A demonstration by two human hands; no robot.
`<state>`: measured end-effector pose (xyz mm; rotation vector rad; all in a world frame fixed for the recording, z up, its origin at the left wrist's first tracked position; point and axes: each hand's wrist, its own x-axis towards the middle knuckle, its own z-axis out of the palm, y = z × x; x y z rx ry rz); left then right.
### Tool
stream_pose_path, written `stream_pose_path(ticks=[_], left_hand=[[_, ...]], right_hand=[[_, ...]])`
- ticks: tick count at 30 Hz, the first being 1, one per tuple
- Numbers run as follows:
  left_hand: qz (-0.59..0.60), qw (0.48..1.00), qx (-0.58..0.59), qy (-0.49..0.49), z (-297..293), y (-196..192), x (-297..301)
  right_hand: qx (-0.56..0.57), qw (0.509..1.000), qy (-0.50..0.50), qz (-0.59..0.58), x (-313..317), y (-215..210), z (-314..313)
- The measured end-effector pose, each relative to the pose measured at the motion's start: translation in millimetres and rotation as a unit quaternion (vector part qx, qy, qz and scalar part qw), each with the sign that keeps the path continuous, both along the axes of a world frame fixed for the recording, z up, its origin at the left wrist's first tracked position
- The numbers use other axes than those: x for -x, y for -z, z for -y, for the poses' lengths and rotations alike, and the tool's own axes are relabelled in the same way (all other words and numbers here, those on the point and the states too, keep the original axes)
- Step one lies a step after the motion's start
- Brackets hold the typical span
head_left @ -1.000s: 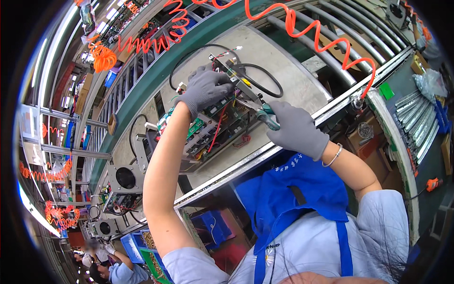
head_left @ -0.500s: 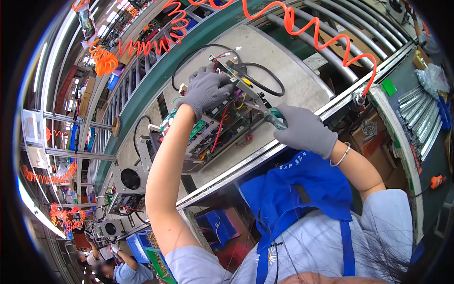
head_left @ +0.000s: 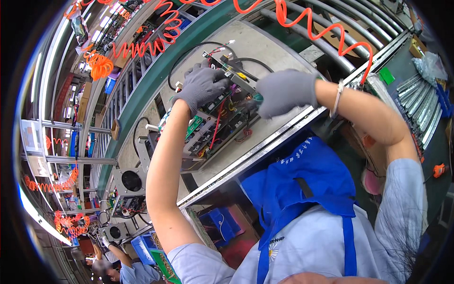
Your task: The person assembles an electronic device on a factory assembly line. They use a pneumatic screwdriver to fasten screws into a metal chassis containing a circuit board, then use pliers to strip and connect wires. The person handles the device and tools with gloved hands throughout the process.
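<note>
- Grey-gloved left hand [head_left: 202,86] is pressed flat, fingers spread, on the circuit-board assembly [head_left: 213,125], steadying it on the conveyor tray [head_left: 279,45].
- Right hand [head_left: 285,91] is closed at the assembly's right edge; what it pinches cannot be told.
- Orange coiled hose [head_left: 326,33] is hung above the assembly.

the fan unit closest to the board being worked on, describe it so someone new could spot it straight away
Follow the pale conveyor down-left from the gloved left hand and past the open circuit board assembly. The next unit along is a grey box with a round black fan. The other fan box lies farther down the line.
</note>
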<state>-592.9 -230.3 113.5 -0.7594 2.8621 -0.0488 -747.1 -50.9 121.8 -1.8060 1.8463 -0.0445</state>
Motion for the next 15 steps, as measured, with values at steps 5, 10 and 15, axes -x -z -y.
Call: stream_pose_path(ticks=[5, 10, 15], left_hand=[[0.053, 0.997, 0.043, 0.036, -2.3, -8.5, 7.9], [0.160, 0.984, 0.079, 0.029, -11.0, -19.1, 21.5], [0.183, 0.982, 0.046, 0.002, -4.6, -26.8, 35.5]], right_hand=[[-0.115, 0.980, 0.013, 0.159, 13.7, -18.3, 37.1], [-0.063, 0.987, 0.073, 0.128, 8.8, -25.5, 16.0], [0.153, 0.987, 0.039, 0.014, 1.0, 5.9, -8.8]])
